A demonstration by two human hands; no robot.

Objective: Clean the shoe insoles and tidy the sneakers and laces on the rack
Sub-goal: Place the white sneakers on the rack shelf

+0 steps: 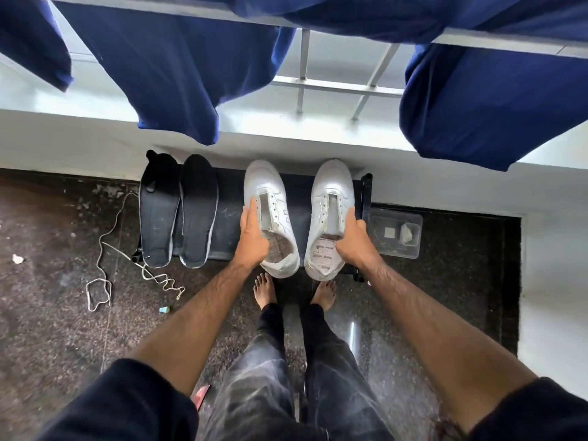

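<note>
Two white sneakers without laces sit side by side on the black rack (230, 214), toes pointing away from me. My left hand (252, 235) grips the outer side of the left sneaker (270, 198). My right hand (351, 238) grips the outer side of the right sneaker (331, 192). Both sneakers show bare inner soles. Two black insoles (199, 211) lie on the rack's left half, the other insole (157, 214) beside it. A white lace (105, 249) trails across the floor to the left of the rack.
A clear plastic tray (396, 232) with small bits sits on the floor right of the rack. Dark blue clothes (178, 74) hang from a rail above. My bare feet (264, 289) stand in front of the rack. Small scraps lie on the speckled floor.
</note>
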